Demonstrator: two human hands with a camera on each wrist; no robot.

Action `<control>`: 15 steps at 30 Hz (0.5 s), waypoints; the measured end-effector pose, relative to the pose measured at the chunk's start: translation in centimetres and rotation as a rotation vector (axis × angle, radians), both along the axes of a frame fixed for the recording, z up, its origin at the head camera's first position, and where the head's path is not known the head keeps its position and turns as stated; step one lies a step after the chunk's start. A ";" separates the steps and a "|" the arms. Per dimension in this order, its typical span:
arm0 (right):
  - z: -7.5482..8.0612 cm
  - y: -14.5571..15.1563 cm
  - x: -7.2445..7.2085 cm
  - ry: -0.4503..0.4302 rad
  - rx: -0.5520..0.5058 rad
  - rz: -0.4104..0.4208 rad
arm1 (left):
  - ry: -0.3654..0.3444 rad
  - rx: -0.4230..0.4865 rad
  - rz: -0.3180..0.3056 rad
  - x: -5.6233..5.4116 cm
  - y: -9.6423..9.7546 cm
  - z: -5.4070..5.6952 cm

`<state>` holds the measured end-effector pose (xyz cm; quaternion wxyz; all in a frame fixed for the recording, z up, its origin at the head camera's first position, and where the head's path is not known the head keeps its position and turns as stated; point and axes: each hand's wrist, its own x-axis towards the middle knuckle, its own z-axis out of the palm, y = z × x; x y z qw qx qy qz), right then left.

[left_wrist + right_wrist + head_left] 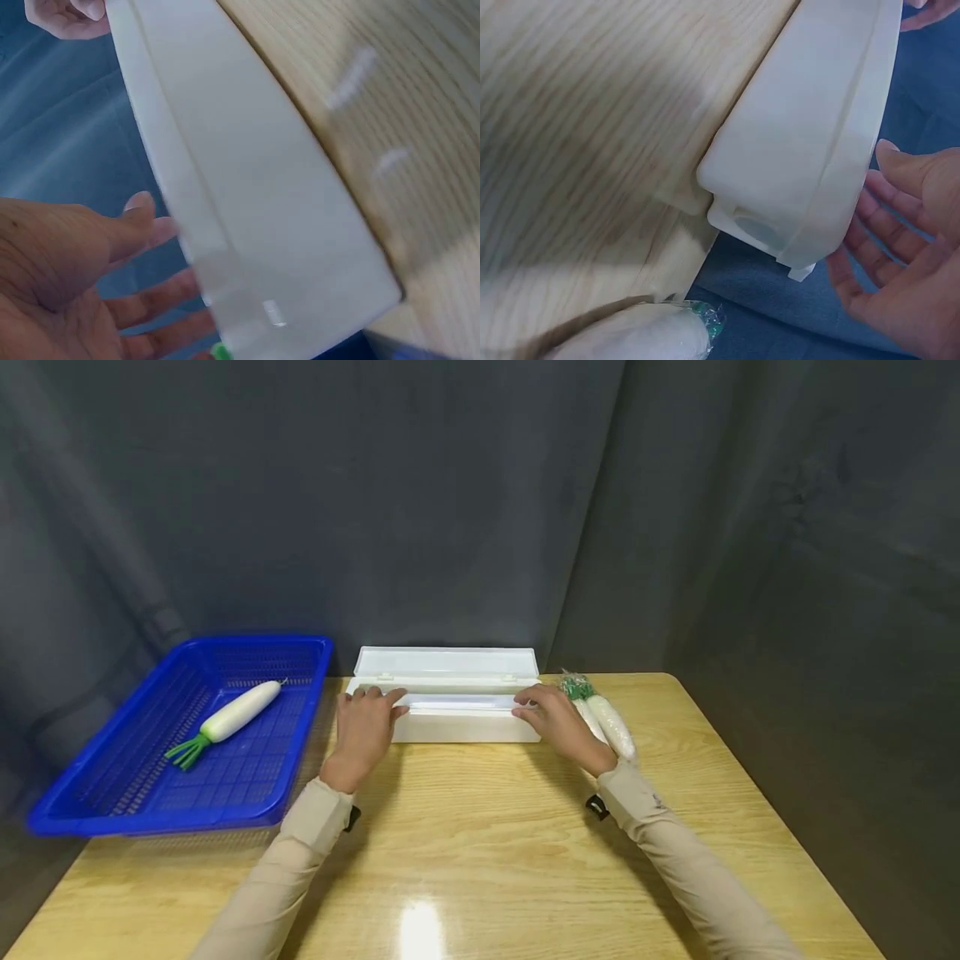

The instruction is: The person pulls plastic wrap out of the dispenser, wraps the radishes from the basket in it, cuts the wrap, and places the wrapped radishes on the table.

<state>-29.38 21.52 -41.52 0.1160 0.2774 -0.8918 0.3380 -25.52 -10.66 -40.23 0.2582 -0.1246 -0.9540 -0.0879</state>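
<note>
A long white dispenser box (465,729) lies at the back of the table with its lid (446,661) raised. A shiny, pale roll of film (461,702) shows in its opening. My left hand (365,727) is over the box's left end, thumb and forefinger apart at the opening. Over the right end, my right hand (558,722) mirrors it, with a gap between thumb and forefinger. Both wrist views show the fingers spread along the box's upper edge; the left fingertips (184,285) are partly hidden behind it.
On the left, a blue plastic basket (296,777) holds one white radish (243,710) with green stems. Film-wrapped radishes (611,727) lie beside the box's right end, partly behind the right forearm. A dark curtain (450,502) hangs behind the wooden table (480,843).
</note>
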 end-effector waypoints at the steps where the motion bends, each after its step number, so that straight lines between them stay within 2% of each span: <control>1: 0.0 -0.1 -0.1 0.004 0.011 -0.005 | -0.014 0.023 -0.006 -0.2 -0.1 -0.1; 3: 0.2 -0.3 -0.2 0.000 0.029 -0.014 | -0.050 0.077 -0.030 -0.7 -0.4 -0.3; 10: 0.9 -0.4 -0.6 -0.025 0.053 0.002 | -0.080 0.181 -0.147 -2.0 -1.4 -0.3; 15: 1.2 -0.4 -1.0 -0.065 0.080 0.043 | -0.193 0.268 -0.165 -2.4 -1.9 0.1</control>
